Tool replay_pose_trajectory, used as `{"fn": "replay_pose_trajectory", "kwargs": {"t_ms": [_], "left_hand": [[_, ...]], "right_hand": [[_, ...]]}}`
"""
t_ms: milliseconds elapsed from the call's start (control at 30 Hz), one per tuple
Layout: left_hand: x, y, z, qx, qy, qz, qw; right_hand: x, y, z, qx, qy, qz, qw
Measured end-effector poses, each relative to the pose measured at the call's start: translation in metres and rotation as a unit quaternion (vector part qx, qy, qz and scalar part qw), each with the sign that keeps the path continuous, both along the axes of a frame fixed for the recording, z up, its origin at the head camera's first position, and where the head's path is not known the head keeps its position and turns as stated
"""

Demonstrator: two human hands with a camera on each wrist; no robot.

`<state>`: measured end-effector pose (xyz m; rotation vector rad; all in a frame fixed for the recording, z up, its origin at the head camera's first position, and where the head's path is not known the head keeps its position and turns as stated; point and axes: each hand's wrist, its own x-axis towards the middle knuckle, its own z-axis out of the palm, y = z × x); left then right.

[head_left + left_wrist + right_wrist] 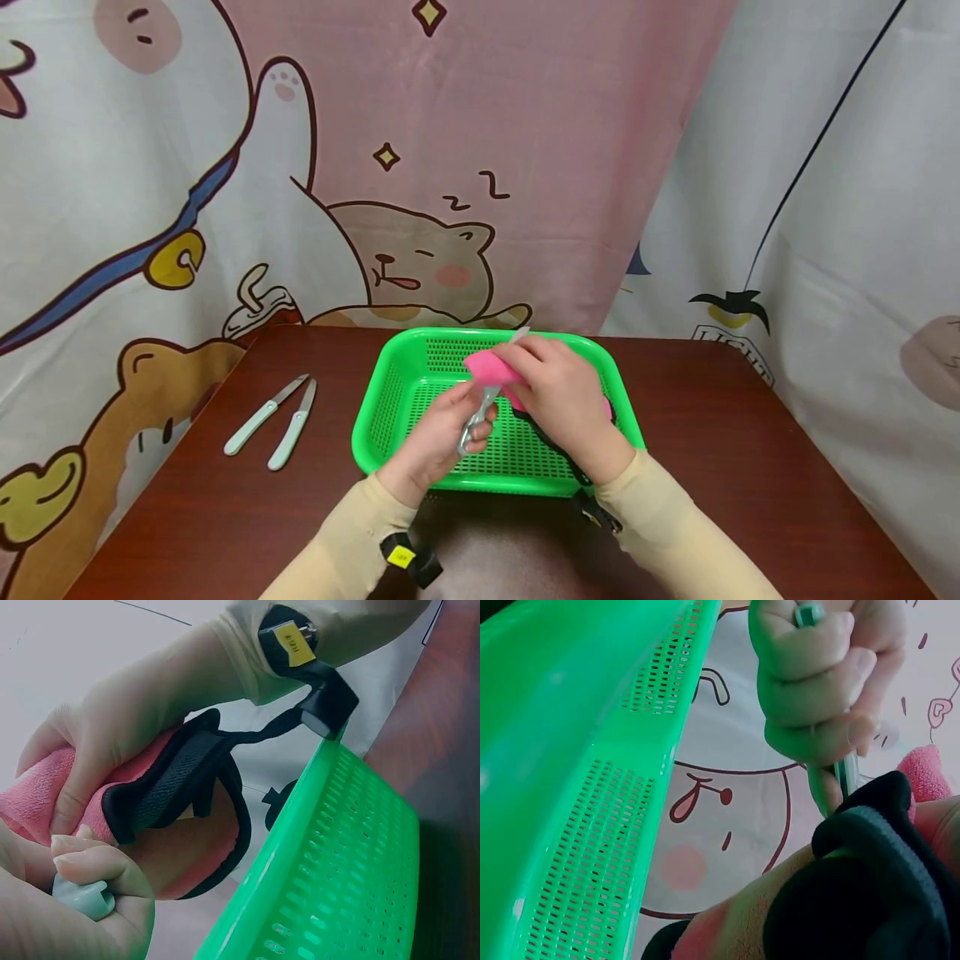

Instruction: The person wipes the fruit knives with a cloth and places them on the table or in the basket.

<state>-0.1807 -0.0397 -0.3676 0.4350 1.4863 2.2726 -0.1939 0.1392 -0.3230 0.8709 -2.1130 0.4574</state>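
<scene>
My left hand [442, 429] grips a small knife by its pale green handle [472, 425], its fingers curled round it, above the basket. The blade points up and away, its tip [521, 333] showing past the cloth. With my right hand [566, 396] I pinch a fluffy pink cloth [486, 368] folded over the blade. Black trim [161, 787] edges the cloth, which hangs beside my right wrist in the left wrist view. In the right wrist view my left fist [810, 697] surrounds the handle, and part of the blade is hidden by cloth.
A green perforated plastic basket [517, 483] stands on the brown table [720, 467] beneath both hands. Two more knives, one [262, 417] beside the other [294, 429], lie left of it with blades pointing away. A cartoon-printed curtain [570, 167] hangs behind the table.
</scene>
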Motion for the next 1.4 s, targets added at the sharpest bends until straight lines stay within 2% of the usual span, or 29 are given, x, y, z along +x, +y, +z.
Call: {"fn": "replay_pose_trajectory", "kwargs": {"t_ms": [200,433,600,1100,1400], "left_hand": [[0.002,-0.001,-0.001,0.001,0.009,-0.018,0.9998],[0.003,-0.004,0.000,-0.011,0.021,-0.037,0.9990],[0.003,-0.006,0.002,-0.010,0.004,-0.042,0.9990],[0.003,-0.009,0.004,-0.001,0.005,-0.038,0.9992],[-0.001,-0.016,0.004,0.010,0.011,-0.029,0.9995]], "right_hand": [[-0.007,0.008,0.006,-0.007,0.012,-0.027,1.000],[-0.011,0.018,0.014,-0.013,0.004,-0.048,0.999],[-0.013,0.024,0.019,-0.014,0.000,-0.057,0.998],[-0.024,0.042,0.025,-0.028,-0.007,-0.072,0.997],[-0.018,0.054,0.035,-0.061,-0.022,-0.081,0.995]]}}
